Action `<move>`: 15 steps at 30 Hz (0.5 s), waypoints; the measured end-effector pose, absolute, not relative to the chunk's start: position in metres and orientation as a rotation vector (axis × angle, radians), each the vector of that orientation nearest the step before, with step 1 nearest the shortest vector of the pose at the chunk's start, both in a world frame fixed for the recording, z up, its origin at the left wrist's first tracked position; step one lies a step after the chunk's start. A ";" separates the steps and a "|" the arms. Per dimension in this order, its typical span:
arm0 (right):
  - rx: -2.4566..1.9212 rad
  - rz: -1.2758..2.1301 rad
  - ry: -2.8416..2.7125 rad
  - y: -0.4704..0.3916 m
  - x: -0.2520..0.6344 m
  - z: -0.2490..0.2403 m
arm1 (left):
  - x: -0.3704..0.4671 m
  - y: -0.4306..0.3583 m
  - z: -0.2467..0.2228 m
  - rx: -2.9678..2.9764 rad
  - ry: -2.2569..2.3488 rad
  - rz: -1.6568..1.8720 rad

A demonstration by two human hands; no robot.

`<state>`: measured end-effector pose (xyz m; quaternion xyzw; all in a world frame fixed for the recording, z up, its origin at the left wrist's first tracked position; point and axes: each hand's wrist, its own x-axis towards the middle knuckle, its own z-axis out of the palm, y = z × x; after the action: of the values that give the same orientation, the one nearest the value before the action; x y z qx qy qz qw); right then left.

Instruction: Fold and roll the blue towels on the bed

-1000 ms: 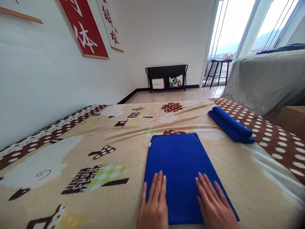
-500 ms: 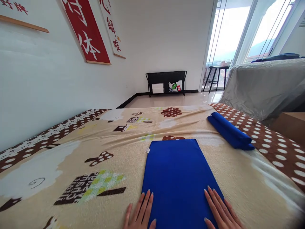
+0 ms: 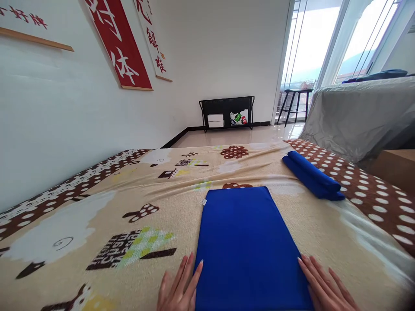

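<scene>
A flat blue cloth [image 3: 249, 246] lies lengthwise in front of me on the patterned blanket [image 3: 145, 242], with a small white tag at its far left corner. My left hand [image 3: 180, 285] rests at the cloth's near left edge, fingers stretched out and one fingertip overlapping the blue. At the opposite edge lies my right hand [image 3: 326, 285], flat with fingers apart, its fingertips touching the cloth's side. Neither hand grips anything. Beyond my right hand sits a second blue cloth [image 3: 311, 176], rolled or folded into a long bundle.
A brown dotted border [image 3: 379, 194] edges the blanket. At right stand a cardboard box [image 3: 394, 168] and furniture under a plastic cover [image 3: 359, 112]. A black rack [image 3: 227, 108] is by the far wall, a stool [image 3: 296, 101] near the window. Scrolls [image 3: 121, 47] hang at left.
Both hands have slid outward from on top of the cloth to its side edges, the left one leftward and the right one rightward. The view has shifted slightly.
</scene>
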<state>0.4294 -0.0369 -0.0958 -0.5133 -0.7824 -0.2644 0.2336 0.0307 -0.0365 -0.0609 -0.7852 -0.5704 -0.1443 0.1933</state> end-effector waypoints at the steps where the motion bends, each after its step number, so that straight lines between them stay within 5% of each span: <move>1: -1.420 -0.687 -2.154 -0.031 0.418 -0.088 | 0.043 -0.030 -0.051 -2.265 -1.553 -0.410; 7: -1.332 0.004 -2.390 0.057 0.320 -0.022 | 0.131 0.057 0.000 -2.722 -1.510 -0.216; 15: -1.412 0.173 -2.323 0.199 0.278 -0.025 | 0.147 0.204 -0.016 -2.541 -1.750 -0.266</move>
<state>0.2780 0.1989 -0.0247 -0.5071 -0.8343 0.0620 0.2071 0.1466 0.2036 -0.0161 -0.8203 -0.5649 -0.0859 0.0226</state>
